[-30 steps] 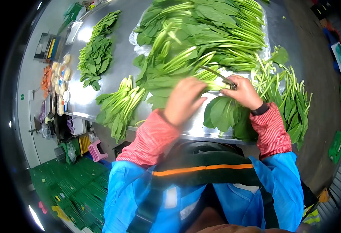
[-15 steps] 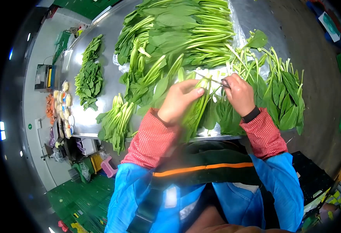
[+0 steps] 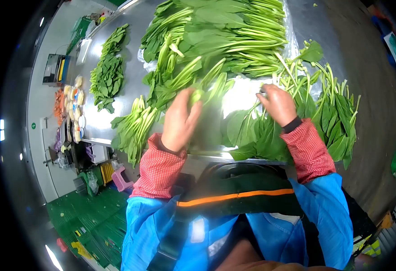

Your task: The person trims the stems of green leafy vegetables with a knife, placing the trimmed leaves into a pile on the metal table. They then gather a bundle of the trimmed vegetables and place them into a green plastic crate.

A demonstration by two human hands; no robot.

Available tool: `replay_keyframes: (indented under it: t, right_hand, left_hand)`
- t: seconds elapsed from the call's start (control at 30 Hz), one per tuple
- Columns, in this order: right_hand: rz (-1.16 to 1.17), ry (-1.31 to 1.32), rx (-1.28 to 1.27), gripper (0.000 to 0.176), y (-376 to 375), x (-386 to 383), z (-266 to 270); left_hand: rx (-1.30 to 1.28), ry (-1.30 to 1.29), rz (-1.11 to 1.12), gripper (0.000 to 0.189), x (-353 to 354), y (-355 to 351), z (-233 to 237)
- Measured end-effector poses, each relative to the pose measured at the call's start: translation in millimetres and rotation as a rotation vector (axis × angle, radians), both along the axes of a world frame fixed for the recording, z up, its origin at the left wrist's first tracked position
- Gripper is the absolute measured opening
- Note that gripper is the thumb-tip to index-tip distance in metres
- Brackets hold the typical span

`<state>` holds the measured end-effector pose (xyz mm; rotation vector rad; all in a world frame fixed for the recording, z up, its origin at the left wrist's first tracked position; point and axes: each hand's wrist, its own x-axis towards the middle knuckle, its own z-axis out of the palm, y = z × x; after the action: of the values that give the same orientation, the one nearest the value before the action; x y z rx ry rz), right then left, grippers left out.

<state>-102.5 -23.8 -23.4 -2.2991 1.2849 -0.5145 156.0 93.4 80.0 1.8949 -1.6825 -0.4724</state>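
Note:
My left hand is over the left part of the table, blurred by motion. A pale green stem end of a leafy green shows between its thumb and fingers; its leaves are mostly hidden. My right hand is closed on a small knife, of which only a dark bit shows at the fingertips. Below that hand lie loose leafy greens, stems pointing away from me. A bunch of leafy greens rests left of my left hand.
A large heap of leafy greens lies on plastic on the metal table. More greens hang near the right edge. Another row sits at the far left. Packaged items stand beyond the left end, with a pink stool below.
My left hand has moved left with the leafy green, away from my right hand. My right hand stays nearly in place with the knife. The view has shifted slightly.

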Motion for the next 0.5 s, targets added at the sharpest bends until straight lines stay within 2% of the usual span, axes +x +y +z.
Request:
replay_keyframes:
  t: [0.1,0.2,0.27,0.4,0.47,0.5]
  right_hand:
    - [0.22,-0.088,0.014,0.02,-5,49,-25]
    - [0.159,0.04,0.027,0.023,-23,87,-63]
    - [0.129,0.103,0.013,0.026,-33,98,-89]
    - [0.262,-0.044,0.02,0.027,-23,77,-45]
    - [0.263,-0.215,0.133,0.027,-20,67,-26]
    - [0.258,-0.301,0.191,0.028,-16,60,-12]
  left_hand:
    - [0.202,0.734,0.145,0.021,3,12,-16]
    - [0.318,0.806,0.229,0.018,12,15,-13]
    - [0.258,0.65,0.227,0.02,13,18,-24]
    - [0.139,0.413,0.208,0.024,6,20,-32]
    - [0.13,0.3,0.178,0.031,-1,16,-30]
    - [0.012,0.194,0.092,0.034,-6,11,-26]
